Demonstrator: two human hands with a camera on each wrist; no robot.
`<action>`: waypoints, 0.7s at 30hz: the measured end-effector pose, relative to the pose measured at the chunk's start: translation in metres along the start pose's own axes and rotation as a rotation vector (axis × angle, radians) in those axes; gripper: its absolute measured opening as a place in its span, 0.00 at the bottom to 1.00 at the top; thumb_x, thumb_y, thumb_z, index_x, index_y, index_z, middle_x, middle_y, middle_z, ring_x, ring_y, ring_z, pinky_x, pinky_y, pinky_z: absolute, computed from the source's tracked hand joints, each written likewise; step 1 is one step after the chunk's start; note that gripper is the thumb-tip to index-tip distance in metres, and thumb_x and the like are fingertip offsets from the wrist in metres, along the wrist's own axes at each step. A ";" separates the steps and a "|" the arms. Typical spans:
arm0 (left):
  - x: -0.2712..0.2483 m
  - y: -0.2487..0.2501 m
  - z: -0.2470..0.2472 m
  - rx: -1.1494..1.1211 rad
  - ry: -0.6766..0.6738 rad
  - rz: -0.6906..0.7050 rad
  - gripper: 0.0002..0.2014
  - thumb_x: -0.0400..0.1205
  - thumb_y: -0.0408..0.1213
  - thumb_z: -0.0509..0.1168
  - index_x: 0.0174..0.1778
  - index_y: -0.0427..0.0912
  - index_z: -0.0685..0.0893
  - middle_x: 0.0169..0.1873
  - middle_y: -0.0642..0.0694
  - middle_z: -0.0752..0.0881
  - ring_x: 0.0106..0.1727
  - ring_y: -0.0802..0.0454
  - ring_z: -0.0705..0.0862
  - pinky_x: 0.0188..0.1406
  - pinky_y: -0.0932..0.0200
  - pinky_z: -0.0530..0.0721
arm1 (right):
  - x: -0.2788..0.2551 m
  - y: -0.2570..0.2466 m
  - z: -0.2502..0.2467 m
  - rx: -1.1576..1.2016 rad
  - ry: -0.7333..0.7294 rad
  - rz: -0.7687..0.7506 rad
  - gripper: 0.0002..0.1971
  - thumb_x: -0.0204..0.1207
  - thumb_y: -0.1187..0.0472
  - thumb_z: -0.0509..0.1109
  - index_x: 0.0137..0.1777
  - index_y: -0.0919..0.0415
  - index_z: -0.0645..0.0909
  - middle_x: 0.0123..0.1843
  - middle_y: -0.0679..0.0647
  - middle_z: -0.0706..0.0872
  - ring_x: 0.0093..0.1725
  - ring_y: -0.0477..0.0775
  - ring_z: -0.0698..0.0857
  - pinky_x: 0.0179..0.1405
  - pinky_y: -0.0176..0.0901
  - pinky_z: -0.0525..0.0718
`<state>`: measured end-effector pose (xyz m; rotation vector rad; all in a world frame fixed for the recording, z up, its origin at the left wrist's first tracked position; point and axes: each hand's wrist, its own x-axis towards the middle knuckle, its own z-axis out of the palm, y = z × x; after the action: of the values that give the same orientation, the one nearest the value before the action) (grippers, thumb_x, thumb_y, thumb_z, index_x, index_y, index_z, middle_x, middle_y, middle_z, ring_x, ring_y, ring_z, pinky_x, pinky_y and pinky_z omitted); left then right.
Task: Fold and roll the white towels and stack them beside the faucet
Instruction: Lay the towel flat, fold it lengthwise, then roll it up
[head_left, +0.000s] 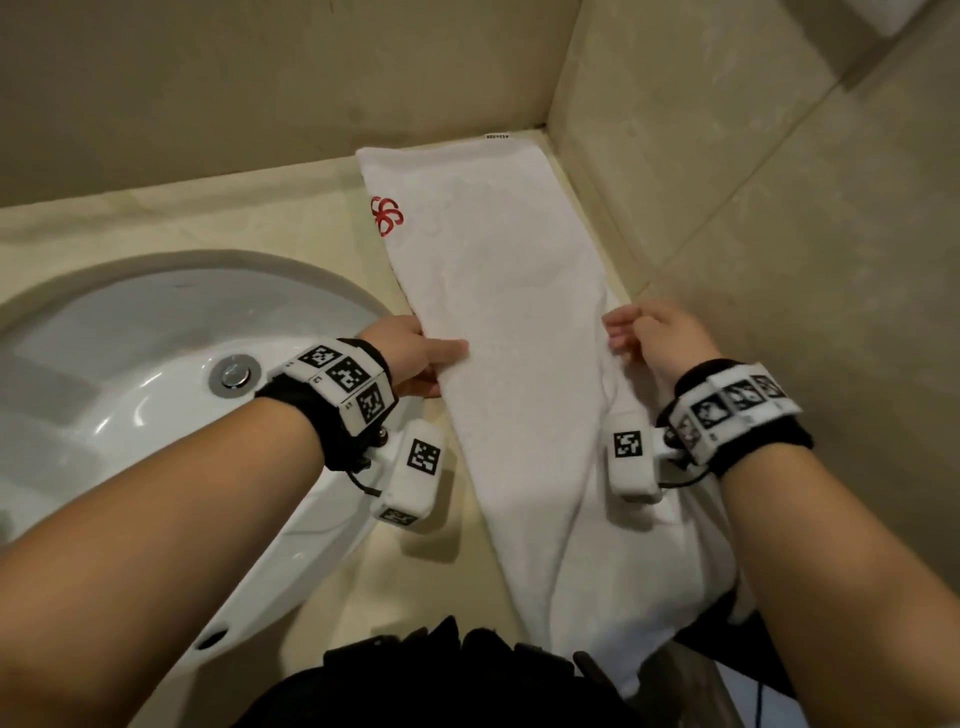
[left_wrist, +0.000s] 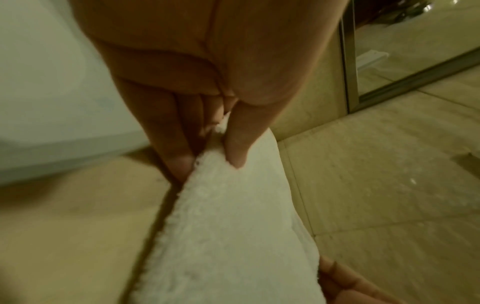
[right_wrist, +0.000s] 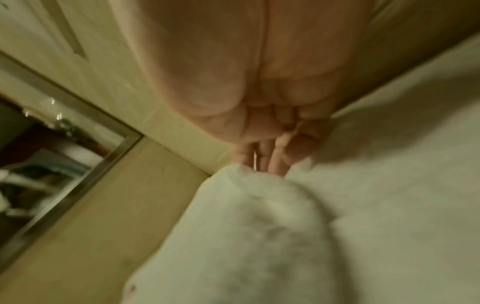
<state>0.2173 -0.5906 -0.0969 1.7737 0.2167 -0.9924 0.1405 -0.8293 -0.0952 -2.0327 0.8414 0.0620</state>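
A white towel (head_left: 498, 291), folded into a long strip, is stretched along the counter's (head_left: 171, 218) right edge to the back corner, its near end overhanging. Its long edges are pinched by the left hand (head_left: 415, 358) and right hand (head_left: 654, 338), fingers clamped. Folding seems finished; rolling probably follows. A washbasin (head_left: 130, 364) and tiled walls (head_left: 779, 182) enclose the counter.
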 end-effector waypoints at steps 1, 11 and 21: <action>-0.003 -0.003 0.003 0.039 -0.008 0.004 0.11 0.76 0.35 0.71 0.52 0.37 0.80 0.43 0.42 0.87 0.39 0.47 0.87 0.35 0.59 0.90 | -0.004 0.006 -0.003 0.088 -0.043 0.032 0.19 0.75 0.78 0.50 0.36 0.58 0.78 0.34 0.55 0.80 0.28 0.43 0.82 0.31 0.34 0.77; -0.017 -0.016 -0.027 0.012 0.046 0.023 0.09 0.79 0.30 0.65 0.55 0.36 0.80 0.45 0.41 0.85 0.39 0.49 0.84 0.47 0.53 0.87 | -0.036 0.010 0.006 0.181 -0.167 -0.195 0.09 0.76 0.64 0.67 0.36 0.52 0.74 0.35 0.52 0.80 0.35 0.50 0.79 0.38 0.38 0.80; -0.045 -0.034 -0.008 0.007 -0.013 -0.001 0.07 0.76 0.31 0.70 0.36 0.39 0.78 0.30 0.43 0.84 0.28 0.51 0.84 0.30 0.62 0.88 | -0.057 0.029 0.000 0.394 -0.106 -0.006 0.14 0.71 0.79 0.58 0.40 0.62 0.81 0.36 0.54 0.82 0.37 0.49 0.80 0.29 0.28 0.79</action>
<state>0.1733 -0.5556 -0.0878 1.7732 0.2064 -1.0060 0.0796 -0.8092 -0.0964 -1.6469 0.7166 -0.0002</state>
